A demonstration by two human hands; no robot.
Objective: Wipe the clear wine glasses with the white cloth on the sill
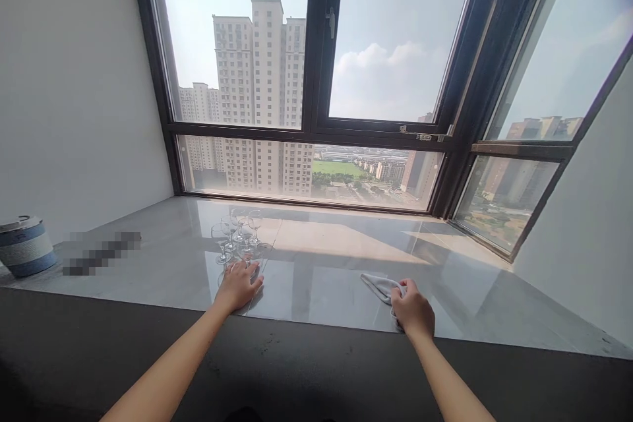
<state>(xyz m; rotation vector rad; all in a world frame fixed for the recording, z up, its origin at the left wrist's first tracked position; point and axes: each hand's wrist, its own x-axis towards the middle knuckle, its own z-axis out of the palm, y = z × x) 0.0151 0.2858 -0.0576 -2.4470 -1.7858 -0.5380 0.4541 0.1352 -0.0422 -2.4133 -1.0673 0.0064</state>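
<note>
Several clear stemmed wine glasses (222, 241) stand in a close group on the glossy grey window sill (316, 283). My left hand (241, 285) is just in front of them, fingers stretched forward and the thumb apart. Its fingertips are near the closest glass bases; whether they touch one I cannot make out. Farther right, my right hand (414, 310) is closed around a light grey cloth (380, 286). Part of the cloth spreads leftward over the sill, and a bit hangs below the fingers at the front edge.
A blue and white striped container (27, 247) sits at the sill's far left, with a pixelated patch beside it. Dark-framed windows (316, 135) rise behind the sill, with a handle and a latch. White walls bound both sides.
</note>
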